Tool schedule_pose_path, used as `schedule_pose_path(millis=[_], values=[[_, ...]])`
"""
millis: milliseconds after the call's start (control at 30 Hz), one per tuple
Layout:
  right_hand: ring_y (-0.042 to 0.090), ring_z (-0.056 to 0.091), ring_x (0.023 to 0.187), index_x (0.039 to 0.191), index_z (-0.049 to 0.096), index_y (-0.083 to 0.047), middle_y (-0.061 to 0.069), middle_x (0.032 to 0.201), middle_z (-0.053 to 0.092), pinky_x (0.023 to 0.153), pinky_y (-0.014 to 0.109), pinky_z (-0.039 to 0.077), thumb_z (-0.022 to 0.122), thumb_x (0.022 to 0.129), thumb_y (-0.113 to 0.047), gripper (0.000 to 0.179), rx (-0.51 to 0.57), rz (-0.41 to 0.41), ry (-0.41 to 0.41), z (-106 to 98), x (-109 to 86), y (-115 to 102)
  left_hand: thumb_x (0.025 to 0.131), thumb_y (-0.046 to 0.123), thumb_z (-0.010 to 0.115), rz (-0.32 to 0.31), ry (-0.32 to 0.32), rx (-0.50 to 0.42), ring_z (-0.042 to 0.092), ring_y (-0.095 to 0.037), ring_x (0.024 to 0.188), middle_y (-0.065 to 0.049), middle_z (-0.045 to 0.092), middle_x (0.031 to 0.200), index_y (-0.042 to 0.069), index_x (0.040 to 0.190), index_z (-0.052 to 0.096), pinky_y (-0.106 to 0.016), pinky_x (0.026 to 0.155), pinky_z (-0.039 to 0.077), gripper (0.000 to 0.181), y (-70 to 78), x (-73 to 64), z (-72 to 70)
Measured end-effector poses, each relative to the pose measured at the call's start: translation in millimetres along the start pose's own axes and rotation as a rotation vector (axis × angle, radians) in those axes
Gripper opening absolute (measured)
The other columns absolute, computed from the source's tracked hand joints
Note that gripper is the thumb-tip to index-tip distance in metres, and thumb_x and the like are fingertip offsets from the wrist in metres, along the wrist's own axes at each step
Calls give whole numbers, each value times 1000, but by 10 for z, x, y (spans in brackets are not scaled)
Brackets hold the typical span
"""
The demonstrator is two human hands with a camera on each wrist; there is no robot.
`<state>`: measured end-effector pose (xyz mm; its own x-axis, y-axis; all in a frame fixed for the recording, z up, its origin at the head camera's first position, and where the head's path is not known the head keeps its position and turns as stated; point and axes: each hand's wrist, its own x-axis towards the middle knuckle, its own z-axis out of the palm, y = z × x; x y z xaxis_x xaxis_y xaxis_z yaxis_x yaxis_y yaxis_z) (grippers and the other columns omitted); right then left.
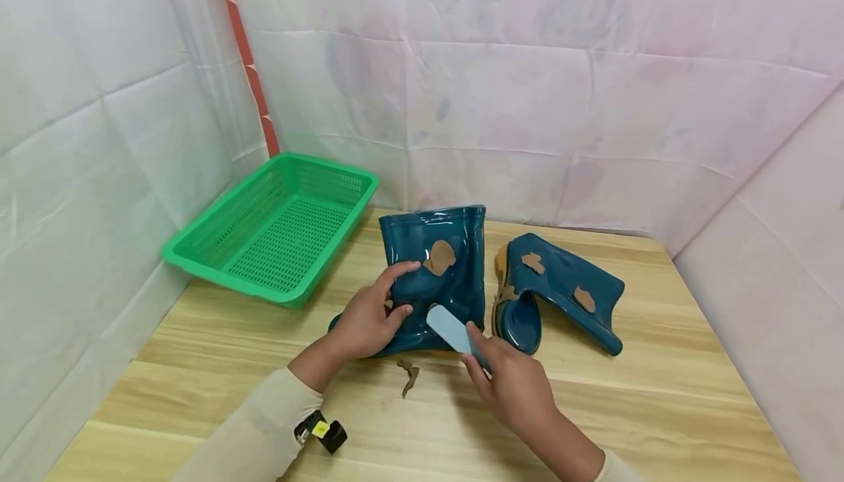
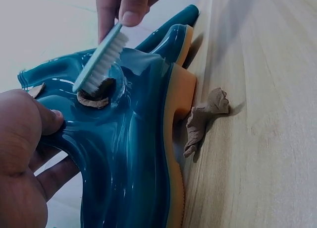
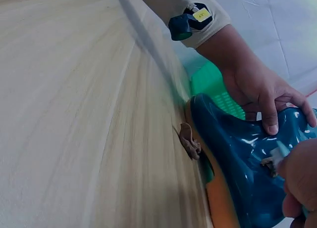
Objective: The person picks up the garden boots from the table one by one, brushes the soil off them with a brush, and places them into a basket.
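Observation:
A glossy teal rubber boot (image 1: 422, 229) stands on the wooden table, with an orange sole (image 2: 177, 96) and brown clay-like patches. My left hand (image 1: 365, 321) grips it at the front of the ankle, thumb on the near side and fingers behind. The handle of a pale blue brush (image 1: 448, 328) is in my right hand (image 1: 517, 383). Its white bristles (image 2: 105, 64) lie against a curled brown patch (image 2: 94, 101) near the boot's heel. Higher on the shaft is another brown patch (image 1: 440, 256). A twisted brown piece (image 1: 409, 377) lies on the table beside the sole.
To the right, a second teal boot (image 1: 560, 277) lies tipped over, also with brown patches. A green plastic basket (image 1: 303, 299) stands at the back left. White sheets (image 1: 501, 101) hang behind and at both sides of the table (image 1: 646, 409).

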<state>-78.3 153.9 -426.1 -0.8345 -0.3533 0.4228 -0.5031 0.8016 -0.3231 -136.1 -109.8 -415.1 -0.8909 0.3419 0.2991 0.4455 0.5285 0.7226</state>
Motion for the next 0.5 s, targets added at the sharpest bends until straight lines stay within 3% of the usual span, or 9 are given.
schedule_pose_path(millis=[167, 267, 367, 433, 500], values=[[3, 42, 55, 140, 63, -4, 8, 90, 70, 44, 21, 33, 80, 91, -17, 53, 33, 36, 87, -48, 57, 16, 99, 8, 70, -15, 6, -3, 35, -7, 38, 8, 37, 52, 34, 155, 36, -27, 44, 35, 70, 16, 1, -17], [6, 46, 58, 140, 63, -6, 7, 94, 72, 47, 21, 36, 79, 93, -20, 52, 11, 57, 23, -19, 52, 12, 99, 8, 70, -17, 0, -4, 36, -7, 38, 7, 37, 52, 33, 155, 37, -27, 43, 35, 70, 12, -7, -15], [5, 49, 61, 138, 66, -8, 3, 91, 72, 50, 21, 39, 79, 92, -23, 50, -23, 19, -73, 23, 10, -2, 99, 8, 69, -20, -15, -10, 38, -7, 39, 8, 40, 53, 33, 155, 37, -27, 44, 37, 69, 12, -11, -13], [4, 48, 61, 137, 67, -9, 2, 92, 73, 50, 20, 39, 80, 91, -23, 49, -24, -13, -71, 30, -5, -10, 99, 8, 69, -23, -15, -14, 38, -7, 39, 8, 40, 54, 33, 155, 37, -27, 44, 37, 69, 13, -11, -14], [3, 46, 59, 137, 67, -8, 3, 89, 72, 48, 20, 37, 81, 90, -21, 50, -4, -25, -18, 15, 2, -13, 99, 8, 69, -22, -13, -20, 37, -8, 38, 8, 41, 54, 34, 155, 36, -27, 44, 37, 69, 16, -10, -18]])
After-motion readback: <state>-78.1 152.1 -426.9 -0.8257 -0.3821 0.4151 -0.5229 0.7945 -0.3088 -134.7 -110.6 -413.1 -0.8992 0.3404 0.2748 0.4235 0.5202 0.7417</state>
